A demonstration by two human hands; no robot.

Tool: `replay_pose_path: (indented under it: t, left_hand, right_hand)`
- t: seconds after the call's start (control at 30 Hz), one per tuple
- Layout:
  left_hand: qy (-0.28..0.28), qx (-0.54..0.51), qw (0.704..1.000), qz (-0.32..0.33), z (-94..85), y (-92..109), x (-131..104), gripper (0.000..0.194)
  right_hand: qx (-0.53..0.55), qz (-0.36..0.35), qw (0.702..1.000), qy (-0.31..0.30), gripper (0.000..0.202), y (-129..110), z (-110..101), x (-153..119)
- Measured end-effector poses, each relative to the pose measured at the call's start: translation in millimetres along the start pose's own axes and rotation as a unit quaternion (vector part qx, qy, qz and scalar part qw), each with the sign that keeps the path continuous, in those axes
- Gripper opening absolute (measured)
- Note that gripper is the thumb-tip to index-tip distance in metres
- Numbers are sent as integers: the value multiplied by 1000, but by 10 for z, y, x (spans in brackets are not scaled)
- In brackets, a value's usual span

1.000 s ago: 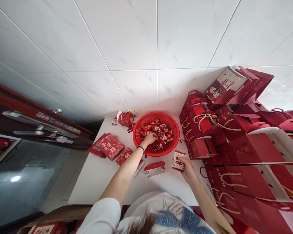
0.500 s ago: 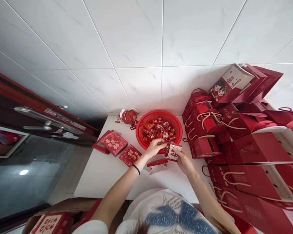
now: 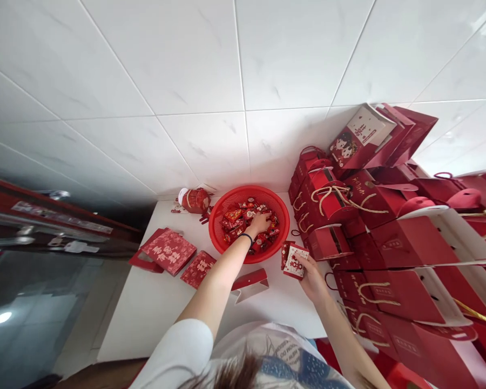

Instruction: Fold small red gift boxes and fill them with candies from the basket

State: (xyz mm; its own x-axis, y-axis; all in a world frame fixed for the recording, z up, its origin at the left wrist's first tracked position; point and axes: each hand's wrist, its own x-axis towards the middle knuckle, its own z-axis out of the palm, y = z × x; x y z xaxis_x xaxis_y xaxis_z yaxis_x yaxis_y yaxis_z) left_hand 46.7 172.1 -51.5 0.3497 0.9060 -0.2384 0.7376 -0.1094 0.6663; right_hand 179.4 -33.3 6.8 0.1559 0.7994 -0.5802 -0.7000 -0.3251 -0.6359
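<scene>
My left hand (image 3: pixel 261 222) reaches down among the wrapped candies (image 3: pixel 237 215) in a round red plastic basket (image 3: pixel 215 233); its fingertips are hidden by the candies, so its grip cannot be made out. Just right of the basket, my right hand (image 3: pixel 312 276) is closed on a small red and white candy box (image 3: pixel 296 261), thumb across its printed white face. A darker red patterned part (image 3: pixel 285 252) shows at that box's left side. Below the basket, a red carton with a white inside (image 3: pixel 251 284) lies on the white table (image 3: pixel 146 313).
Red printed boxes (image 3: pixel 169 250) lie left of the basket. Behind them a red jar-like container with a white end (image 3: pixel 194 200) rests on its side. Stacked red gift boxes with rope handles (image 3: pixel 383 294) crowd the right. A tiled wall (image 3: pixel 202 146) rises behind; a door handle (image 3: pixel 22 235) is far left.
My left hand has left the small box and moved up into the basket among the candies. My right hand still holds the box. The view has turned, shifting most things left.
</scene>
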Motion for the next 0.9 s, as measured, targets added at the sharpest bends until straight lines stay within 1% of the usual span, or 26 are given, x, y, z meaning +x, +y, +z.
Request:
replay_pose_path:
  t: [0.07, 0.13, 0.23, 0.33, 0.43, 0.5, 0.57, 0.67, 0.73, 0.77, 0.83, 0.9]
  left_hand:
    - [1, -2, 1000, -27, 84, -11, 72, 43]
    - [7, -15, 999, -49, 125, -51, 98, 39]
    - [24, -50, 996, -76, 112, -157, 58, 26]
    - [50, -104, 988, -102, 51, -278, -71, 20]
    - [88, -166, 976, -108, -34, -355, -266, 22]
    - [111, -199, 968, -101, -104, -370, -415, 24]
    - [123, -260, 953, -92, -181, -355, -575, 23]
    - [110, -396, 908, -79, -286, -294, -830, 24]
    - [88, -454, 884, -69, -331, -236, -1007, 35]
    - [79, -466, 879, -64, -345, -204, -1096, 43]
    - [67, -466, 881, -59, -358, -135, -1265, 56]
    - [70, -441, 893, -50, -363, -61, -1421, 57]
  right_hand:
    - [6, 2, 1000, 8, 36, 2, -30, 10]
    - [14, 6, 1000, 17, 37, 8, -61, 27]
    - [19, 4, 999, 27, 37, 9, -79, 51]
    - [8, 0, 1000, 13, 38, -17, -41, 58]
    - [-1, -4, 1000, -10, 45, -62, 36, 48]
    - [-2, -7, 1000, -21, 49, -83, 86, 38]
    - [-4, -8, 1000, -24, 49, -88, 121, 30]
    - [-15, 8, 1000, -11, 37, -67, 146, 22]
    - [-26, 18, 999, -14, 30, -43, 152, 11]
    - [-30, 18, 999, -23, 29, -30, 154, 1]
    - [-35, 10, 998, -45, 27, -4, 160, -26]
    - [-33, -2, 998, -60, 28, 20, 166, -61]
